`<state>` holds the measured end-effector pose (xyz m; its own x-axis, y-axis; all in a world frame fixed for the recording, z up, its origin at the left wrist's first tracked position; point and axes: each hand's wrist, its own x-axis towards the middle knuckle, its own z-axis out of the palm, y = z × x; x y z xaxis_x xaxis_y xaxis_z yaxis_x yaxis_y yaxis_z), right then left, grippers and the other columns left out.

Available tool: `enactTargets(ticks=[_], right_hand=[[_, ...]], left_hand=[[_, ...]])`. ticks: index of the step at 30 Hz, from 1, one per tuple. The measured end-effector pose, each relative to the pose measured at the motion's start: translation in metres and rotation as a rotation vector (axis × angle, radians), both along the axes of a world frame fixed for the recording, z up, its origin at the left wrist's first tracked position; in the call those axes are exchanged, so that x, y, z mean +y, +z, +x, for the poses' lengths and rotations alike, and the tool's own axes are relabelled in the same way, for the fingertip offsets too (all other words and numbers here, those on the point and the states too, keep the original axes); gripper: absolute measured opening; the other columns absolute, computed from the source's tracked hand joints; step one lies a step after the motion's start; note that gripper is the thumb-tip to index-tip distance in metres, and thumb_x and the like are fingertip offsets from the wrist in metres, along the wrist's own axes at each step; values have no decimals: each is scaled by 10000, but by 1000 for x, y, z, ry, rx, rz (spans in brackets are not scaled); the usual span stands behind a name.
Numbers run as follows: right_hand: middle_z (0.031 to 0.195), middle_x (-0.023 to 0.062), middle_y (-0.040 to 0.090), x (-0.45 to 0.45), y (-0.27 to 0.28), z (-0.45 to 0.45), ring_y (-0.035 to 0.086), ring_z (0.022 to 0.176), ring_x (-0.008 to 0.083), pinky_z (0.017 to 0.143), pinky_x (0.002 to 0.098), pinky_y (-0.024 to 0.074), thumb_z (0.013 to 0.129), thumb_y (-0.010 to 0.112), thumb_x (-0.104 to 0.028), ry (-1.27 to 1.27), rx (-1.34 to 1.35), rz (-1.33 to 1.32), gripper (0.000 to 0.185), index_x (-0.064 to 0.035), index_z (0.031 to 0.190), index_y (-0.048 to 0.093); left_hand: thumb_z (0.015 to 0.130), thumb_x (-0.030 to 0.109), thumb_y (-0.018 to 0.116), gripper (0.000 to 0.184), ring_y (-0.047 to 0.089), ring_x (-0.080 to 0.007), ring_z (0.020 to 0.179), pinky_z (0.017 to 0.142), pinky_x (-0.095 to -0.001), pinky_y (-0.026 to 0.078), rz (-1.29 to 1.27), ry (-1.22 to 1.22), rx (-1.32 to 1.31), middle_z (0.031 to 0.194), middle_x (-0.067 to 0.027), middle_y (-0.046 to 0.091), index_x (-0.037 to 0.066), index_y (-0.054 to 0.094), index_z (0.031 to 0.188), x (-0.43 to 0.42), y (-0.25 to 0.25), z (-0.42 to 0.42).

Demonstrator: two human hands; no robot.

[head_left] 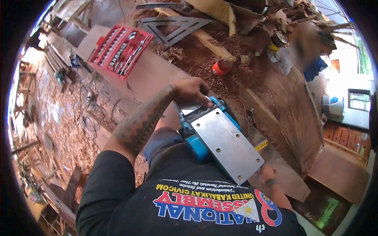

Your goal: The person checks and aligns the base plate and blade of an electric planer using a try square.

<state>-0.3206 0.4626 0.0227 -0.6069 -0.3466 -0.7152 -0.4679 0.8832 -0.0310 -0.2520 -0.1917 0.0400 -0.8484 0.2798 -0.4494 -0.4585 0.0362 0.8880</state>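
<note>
Over the lap [159, 139], an electric hand planer [232, 151] lies sole-up, seemingly to expose its underside; the left hand [192, 90] bends over its far end, while the mostly hidden right hand [267, 172] probably supports the near end. I cannot tell how tightly either grips. The socket set [120, 51] sits open, perhaps for easy reach.

Brown floor [281, 92], wood shavings [67, 122] strewn across left side and upper middle. Long tan bench [151, 84] slanting down from upper left toward middle. Wooden table [71, 11] at upper left. Scrap-wood pile [305, 21] at upper right. Dark-framed window [359, 99] in pale surface, far right; reddish-brown slats [346, 139] below. Bright light along upper-right edge.
</note>
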Motion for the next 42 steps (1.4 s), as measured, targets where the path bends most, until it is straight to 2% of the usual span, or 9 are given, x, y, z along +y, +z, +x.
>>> enactTargets(ticks=[4,15,22,26,31,35,38,40,42], right_hand=[[1012,241,730,41,-33,4,714,969,432,837,518,570,728,897,-382,5,19,-191,570,8,1085,684],[1192,281,658,135,-78,31,645,1102,487,913,530,544,694,884,-155,-33,159,-213,786,2,1341,468],[1253,264,652,37,-24,59,630,1187,462,963,543,548,780,847,-239,88,178,-101,698,-13,1363,536],[1315,257,647,-6,-8,65,628,1210,444,979,532,549,843,792,-290,-14,175,8,634,-31,1379,577],[1273,241,692,-4,7,43,667,1165,420,960,524,560,875,750,-280,161,11,-223,522,-32,1322,643],[952,170,740,-57,95,-29,710,819,306,713,436,571,893,693,-312,-356,-252,-8,321,-20,1021,721],[720,110,636,-79,137,-71,616,589,224,561,378,531,931,612,-306,-1022,-218,-364,268,-47,893,663],[678,73,533,-139,165,-78,507,528,197,450,346,419,932,540,-193,-1079,-526,-1052,109,-93,967,565],[803,84,548,-240,193,-58,562,681,197,487,346,462,953,504,-187,-791,-286,-1418,161,-70,1054,549]], left_hand=[[805,262,918,405,650,-160,833,756,-363,515,-170,-45,-15,887,-29,721,1,747,1063,-6,23,7],[756,209,943,444,646,-144,841,763,-332,515,127,31,68,900,-28,710,-4,730,1083,-2,-8,14],[758,206,941,392,589,-129,798,714,-331,480,39,13,77,823,-3,637,0,690,977,-8,0,11],[770,235,936,442,643,-150,869,767,-332,508,55,33,54,899,-39,704,-11,727,1072,-5,4,13],[801,288,916,517,693,-179,954,843,-346,538,-51,8,11,1018,-90,761,-14,748,1187,-6,17,11],[816,304,904,489,692,-182,910,832,-351,545,-50,-63,56,985,-79,760,-13,754,1158,-7,7,3],[824,328,901,480,690,-179,875,802,-353,548,-54,-104,84,957,-69,758,-5,761,1140,-6,-10,-4],[831,361,896,482,685,-175,848,771,-357,545,-102,-123,142,928,-64,753,-1,765,1120,-6,-18,-6],[835,405,888,497,684,-179,836,756,-360,542,-178,-147,121,921,-68,750,3,768,1101,-8,5,-2]])
